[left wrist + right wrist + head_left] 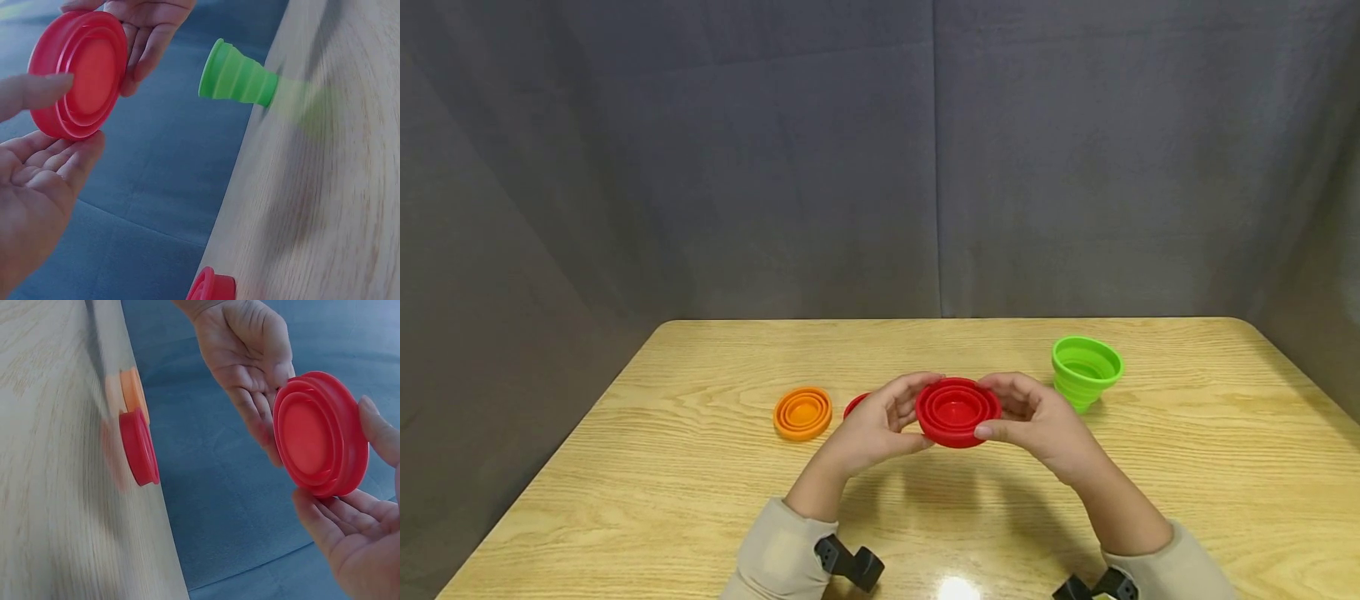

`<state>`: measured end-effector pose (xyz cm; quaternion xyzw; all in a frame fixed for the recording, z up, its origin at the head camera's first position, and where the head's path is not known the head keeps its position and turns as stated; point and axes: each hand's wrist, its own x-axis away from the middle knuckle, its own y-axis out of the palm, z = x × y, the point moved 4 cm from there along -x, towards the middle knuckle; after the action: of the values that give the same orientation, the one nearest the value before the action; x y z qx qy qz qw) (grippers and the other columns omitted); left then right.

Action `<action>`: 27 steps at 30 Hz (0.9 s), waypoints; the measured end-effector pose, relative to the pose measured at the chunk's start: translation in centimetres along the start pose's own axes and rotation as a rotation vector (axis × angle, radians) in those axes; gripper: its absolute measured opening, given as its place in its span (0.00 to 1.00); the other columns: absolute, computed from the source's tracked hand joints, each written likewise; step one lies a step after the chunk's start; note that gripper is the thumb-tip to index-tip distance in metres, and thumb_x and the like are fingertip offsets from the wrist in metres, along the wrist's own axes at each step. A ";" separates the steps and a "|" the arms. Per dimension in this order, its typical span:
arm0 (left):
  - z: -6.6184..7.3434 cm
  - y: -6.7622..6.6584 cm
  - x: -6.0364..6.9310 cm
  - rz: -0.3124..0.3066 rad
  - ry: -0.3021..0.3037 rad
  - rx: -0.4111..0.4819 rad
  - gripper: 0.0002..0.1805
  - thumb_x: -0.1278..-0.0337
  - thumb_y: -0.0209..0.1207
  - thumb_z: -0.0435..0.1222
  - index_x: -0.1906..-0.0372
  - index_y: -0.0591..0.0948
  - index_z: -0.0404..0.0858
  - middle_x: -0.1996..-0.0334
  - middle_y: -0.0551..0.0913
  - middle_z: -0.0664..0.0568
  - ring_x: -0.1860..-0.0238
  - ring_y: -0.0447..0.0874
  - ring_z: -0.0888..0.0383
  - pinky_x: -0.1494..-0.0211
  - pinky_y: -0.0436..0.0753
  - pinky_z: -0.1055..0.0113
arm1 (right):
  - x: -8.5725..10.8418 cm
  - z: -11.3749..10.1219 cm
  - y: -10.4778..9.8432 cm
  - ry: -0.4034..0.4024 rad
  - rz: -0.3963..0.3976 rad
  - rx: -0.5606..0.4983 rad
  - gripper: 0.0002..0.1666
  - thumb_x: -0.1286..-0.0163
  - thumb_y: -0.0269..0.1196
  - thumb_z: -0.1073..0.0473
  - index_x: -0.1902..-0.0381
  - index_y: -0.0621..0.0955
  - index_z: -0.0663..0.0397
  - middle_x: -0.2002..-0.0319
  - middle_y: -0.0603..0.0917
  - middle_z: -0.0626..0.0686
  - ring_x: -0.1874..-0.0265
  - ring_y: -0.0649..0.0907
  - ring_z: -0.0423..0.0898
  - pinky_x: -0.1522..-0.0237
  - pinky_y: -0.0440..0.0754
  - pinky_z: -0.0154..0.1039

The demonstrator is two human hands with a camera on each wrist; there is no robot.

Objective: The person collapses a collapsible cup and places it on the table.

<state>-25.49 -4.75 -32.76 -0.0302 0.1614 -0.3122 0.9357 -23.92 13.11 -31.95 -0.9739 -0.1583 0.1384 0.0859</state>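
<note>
Both hands hold a red collapsible cup (957, 408) above the table, its rings folded flat and its hollow side facing the head camera. My left hand (880, 425) pinches the rim from the left, thumb below and fingers behind. On the other side my right hand (1045, 429) grips the rim, its thumb over the lower front edge. In the right wrist view, the cup's flat base (306, 437) is seen between the two hands. Behind the left hand lies a second red collapsed cup (139, 448), mostly hidden in the head view.
An orange collapsed cup (802, 413) lies on the wooden table (647, 483) to the left. At the right, behind my right hand, a green cup (1086, 372) stands extended. Grey cloth (812, 167) hangs behind the table's far edge.
</note>
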 end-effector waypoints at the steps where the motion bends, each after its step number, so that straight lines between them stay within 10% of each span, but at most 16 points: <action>1: 0.0 0.0 0.0 -0.012 0.013 0.007 0.35 0.60 0.57 0.18 0.41 0.61 0.32 0.45 0.66 0.42 0.45 0.66 0.54 0.46 0.67 0.64 | 0.0 0.0 0.0 0.002 0.005 -0.001 0.32 0.52 0.66 0.65 0.50 0.68 0.69 0.54 0.74 0.65 0.61 0.78 0.45 0.62 0.76 0.36; 21: -1.0 1.5 -0.3 0.187 -0.204 -0.410 0.46 0.66 0.68 0.43 0.37 0.59 0.40 0.43 0.64 0.52 0.45 0.64 0.56 0.44 0.64 0.58 | -0.2 0.4 0.2 0.008 0.015 0.123 0.31 0.51 0.66 0.61 0.49 0.68 0.66 0.56 0.76 0.62 0.57 0.76 0.53 0.62 0.76 0.35; 27: -1.3 1.0 -0.1 0.214 -0.212 -0.388 0.44 0.68 0.68 0.44 0.39 0.61 0.44 0.45 0.67 0.56 0.48 0.67 0.57 0.47 0.67 0.60 | -0.4 0.7 -0.1 0.014 -0.002 0.162 0.30 0.47 0.64 0.60 0.48 0.67 0.66 0.53 0.74 0.62 0.54 0.74 0.54 0.59 0.75 0.37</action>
<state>-25.40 -3.89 -34.10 -0.2247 0.1216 -0.1697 0.9518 -24.50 13.19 -32.49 -0.9645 -0.1470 0.1440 0.1657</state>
